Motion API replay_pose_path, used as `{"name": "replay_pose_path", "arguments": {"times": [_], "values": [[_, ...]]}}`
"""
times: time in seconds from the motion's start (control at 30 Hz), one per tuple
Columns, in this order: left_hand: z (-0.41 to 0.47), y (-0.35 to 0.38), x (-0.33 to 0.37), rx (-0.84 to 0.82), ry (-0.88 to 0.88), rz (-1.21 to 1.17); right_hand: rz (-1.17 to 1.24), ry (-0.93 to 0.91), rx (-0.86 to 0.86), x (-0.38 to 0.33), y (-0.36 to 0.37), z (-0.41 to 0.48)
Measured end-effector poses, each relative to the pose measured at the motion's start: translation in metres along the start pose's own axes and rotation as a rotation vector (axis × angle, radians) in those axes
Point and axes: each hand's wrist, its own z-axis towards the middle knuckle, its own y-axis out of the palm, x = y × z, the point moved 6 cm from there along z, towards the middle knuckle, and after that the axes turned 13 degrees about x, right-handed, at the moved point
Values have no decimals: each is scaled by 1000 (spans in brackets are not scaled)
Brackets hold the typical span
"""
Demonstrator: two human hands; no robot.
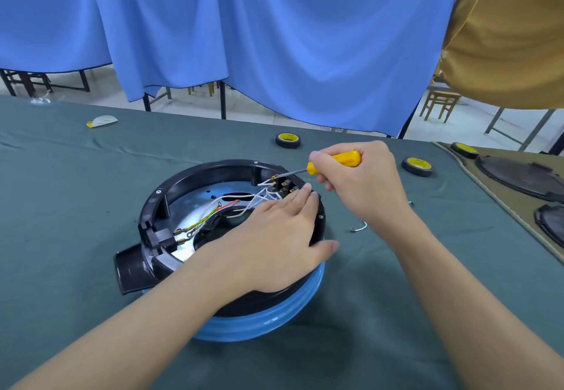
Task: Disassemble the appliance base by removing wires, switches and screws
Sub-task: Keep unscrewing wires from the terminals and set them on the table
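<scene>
The right hand [363, 182] is closed around the yellow handle of a screwdriver [334, 161], fingers curled over it and thumb along the near side. The metal shaft runs down and to the left from that hand, its tip at the brass terminals [282, 186] on the far inner wall of the appliance base [189, 188].

The left hand [274, 243] lies flat and spread over the near right part of the base, grasping nothing. Its fingertips [306, 188] reach the black rim just beside the terminals, and its thumb [325, 247] hooks over the outer edge of the rim. White wires [244, 198] run out from under those fingers toward the terminals; farther left of that hand, a yellow-green wire [203, 221] and a red wire [227, 204] cross the shiny metal plate toward a black plug socket [158, 237].

The base sits open side up on the green-covered desk [76, 206], directly under the left hand, with a blue ring [262, 322] below its black shell.

Beyond the right hand lie two rolls of black tape [288, 140], [417, 166]. A short loose white wire piece [358, 227] rests on the cloth beside the right wrist.
</scene>
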Motion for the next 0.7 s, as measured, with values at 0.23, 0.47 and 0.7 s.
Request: {"name": "replay_pose_path", "arguments": {"times": [0.23, 0.47, 0.7], "values": [[-1, -6, 5, 68, 35, 41, -75, -84, 18, -4, 3, -5], [-13, -4, 6, -59, 95, 112, -111, -123, -18, -8, 4, -2], [-21, 5, 1, -254, 25, -102, -164, -180, -52, -20, 14, 3]]}}
